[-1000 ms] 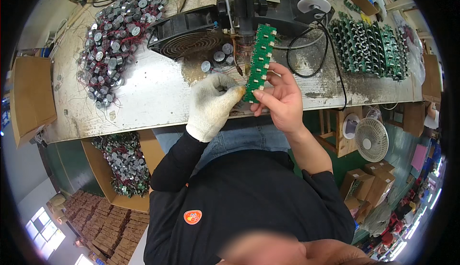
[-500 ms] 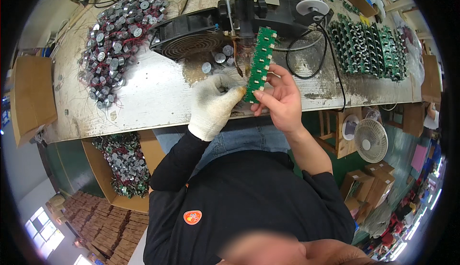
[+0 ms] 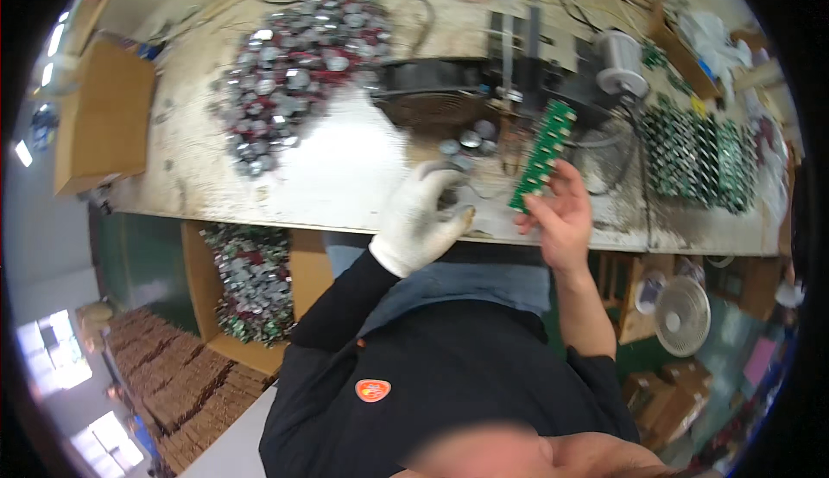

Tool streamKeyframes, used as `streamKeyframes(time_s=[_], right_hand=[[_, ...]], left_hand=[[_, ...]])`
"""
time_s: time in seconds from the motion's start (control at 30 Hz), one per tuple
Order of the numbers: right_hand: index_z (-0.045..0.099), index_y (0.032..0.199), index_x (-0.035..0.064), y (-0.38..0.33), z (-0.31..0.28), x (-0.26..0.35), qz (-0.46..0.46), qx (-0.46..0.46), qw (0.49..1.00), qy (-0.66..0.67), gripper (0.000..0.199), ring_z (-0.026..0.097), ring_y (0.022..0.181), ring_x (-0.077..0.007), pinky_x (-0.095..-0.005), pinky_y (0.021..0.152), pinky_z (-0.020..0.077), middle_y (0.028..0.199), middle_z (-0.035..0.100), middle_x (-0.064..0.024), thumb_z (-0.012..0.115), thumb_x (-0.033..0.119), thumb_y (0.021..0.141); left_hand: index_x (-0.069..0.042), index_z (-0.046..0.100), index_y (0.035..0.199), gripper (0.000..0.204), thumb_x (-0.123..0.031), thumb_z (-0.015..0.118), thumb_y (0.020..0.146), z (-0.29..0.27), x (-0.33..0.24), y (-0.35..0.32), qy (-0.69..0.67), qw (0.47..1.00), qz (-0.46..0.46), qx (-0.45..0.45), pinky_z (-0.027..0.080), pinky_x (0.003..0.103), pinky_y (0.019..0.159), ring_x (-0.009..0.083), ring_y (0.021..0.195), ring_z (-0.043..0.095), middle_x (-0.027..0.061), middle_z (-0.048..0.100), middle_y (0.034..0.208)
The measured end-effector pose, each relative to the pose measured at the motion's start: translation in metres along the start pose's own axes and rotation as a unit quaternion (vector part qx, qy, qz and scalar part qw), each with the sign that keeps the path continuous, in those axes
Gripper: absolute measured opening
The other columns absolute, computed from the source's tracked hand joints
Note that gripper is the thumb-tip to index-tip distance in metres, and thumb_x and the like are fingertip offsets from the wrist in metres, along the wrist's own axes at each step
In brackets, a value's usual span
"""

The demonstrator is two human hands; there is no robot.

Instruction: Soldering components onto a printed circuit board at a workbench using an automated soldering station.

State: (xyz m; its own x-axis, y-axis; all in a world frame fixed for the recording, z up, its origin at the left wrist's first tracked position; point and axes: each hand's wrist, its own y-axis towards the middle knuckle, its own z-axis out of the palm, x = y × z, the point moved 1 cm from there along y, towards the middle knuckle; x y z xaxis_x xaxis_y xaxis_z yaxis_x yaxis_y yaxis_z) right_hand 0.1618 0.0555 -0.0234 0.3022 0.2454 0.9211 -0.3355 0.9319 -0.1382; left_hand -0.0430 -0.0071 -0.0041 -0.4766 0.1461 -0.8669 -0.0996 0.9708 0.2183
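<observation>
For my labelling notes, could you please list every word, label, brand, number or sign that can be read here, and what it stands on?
No text can be read.
Red badge on the black shirt: any lettering is too small and blurred.
Green circuit board in the right hand: any print is too small.

Left hand (image 3: pixel 421 217): in a white glove (image 3: pixel 401 232); your fingers curved and parted, gap between the upper fingers and the lower, brown-stained tip.
Left wrist (image 3: pixel 389 260): glove cuff meets your long black sleeve (image 3: pixel 341 305).
Left forearm (image 3: pixel 358 284): slants forward and rightward from your bent elbow.
Right hand (image 3: pixel 566 223): bare; your thumb and fingers pinched together, thumb on the left side.
Right forearm (image 3: pixel 587 314): bare, reaching forward, leaning slightly left.
Both hands: in front of your torso (image 3: pixel 475 366), apart.
</observation>
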Motion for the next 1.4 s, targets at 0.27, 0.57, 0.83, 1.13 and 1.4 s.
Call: streamKeyframes(time_s=[0.27, 0.57, 0.83, 1.13, 1.4], right_hand=[[0.037, 0.129, -0.0012, 0.000, 0.003, -0.002, -0.032, -0.014, 0.999, -0.029, 0.052, 0.063, 0.064, -0.0176, -0.0239, 0.049, 0.0507, 0.106, 0.057, -0.0161, 0.058, -0.009, 0.082], [0.038, 0.128, -0.0019, 0.001, 0.007, -0.003, -0.042, -0.018, 0.999, -0.018, 0.051, 0.063, 0.064, -0.0181, -0.0235, 0.048, 0.0515, 0.107, 0.056, -0.0155, 0.058, -0.009, 0.082], [0.037, 0.129, -0.0019, -0.001, 0.004, -0.003, -0.042, -0.007, 0.999, -0.015, 0.052, 0.063, 0.064, -0.0177, -0.0231, 0.048, 0.0511, 0.108, 0.056, -0.0162, 0.058, -0.009, 0.082], [0.037, 0.129, -0.0019, -0.001, 0.005, -0.001, -0.045, -0.010, 0.999, -0.015, 0.051, 0.063, 0.064, -0.0174, -0.0235, 0.049, 0.0500, 0.108, 0.056, -0.0161, 0.058, -0.008, 0.082], [0.038, 0.129, -0.0019, -0.002, 0.007, 0.000, -0.038, -0.004, 0.999, -0.021, 0.051, 0.063, 0.065, -0.0175, -0.0237, 0.049, 0.0498, 0.107, 0.056, -0.0157, 0.058, -0.007, 0.083]], left_hand=[[-0.003, 0.065, 0.093, 0.021, -0.017, 0.072, 0.078, -0.113, 0.046, 0.041, 0.274, 0.924, -0.040, -0.264, 0.051, 0.032, 0.068, 0.0221, 0.075, 0.065, 0.0109, 0.067, 0.089], [-0.011, 0.066, 0.100, 0.027, -0.031, 0.063, 0.083, -0.181, 0.052, 0.109, 0.473, 0.828, -0.140, -0.269, 0.051, 0.042, 0.077, 0.0325, 0.089, 0.063, 0.0158, 0.063, 0.093], [-0.010, 0.070, 0.093, 0.022, -0.023, 0.057, 0.080, -0.192, 0.066, 0.118, 0.498, 0.834, -0.182, -0.152, 0.052, 0.043, 0.080, 0.0360, 0.090, 0.064, 0.0176, 0.066, 0.095], [-0.015, 0.072, 0.086, 0.016, -0.028, 0.067, 0.079, -0.190, 0.066, 0.102, 0.449, 0.846, -0.098, -0.270, 0.050, 0.038, 0.074, 0.0294, 0.086, 0.063, 0.0088, 0.064, 0.090], [-0.003, 0.064, 0.087, 0.015, -0.017, 0.067, 0.083, -0.193, 0.054, 0.089, 0.325, 0.879, 0.006, -0.350, 0.049, 0.034, 0.067, 0.0265, 0.074, 0.063, 0.0123, 0.063, 0.080]])
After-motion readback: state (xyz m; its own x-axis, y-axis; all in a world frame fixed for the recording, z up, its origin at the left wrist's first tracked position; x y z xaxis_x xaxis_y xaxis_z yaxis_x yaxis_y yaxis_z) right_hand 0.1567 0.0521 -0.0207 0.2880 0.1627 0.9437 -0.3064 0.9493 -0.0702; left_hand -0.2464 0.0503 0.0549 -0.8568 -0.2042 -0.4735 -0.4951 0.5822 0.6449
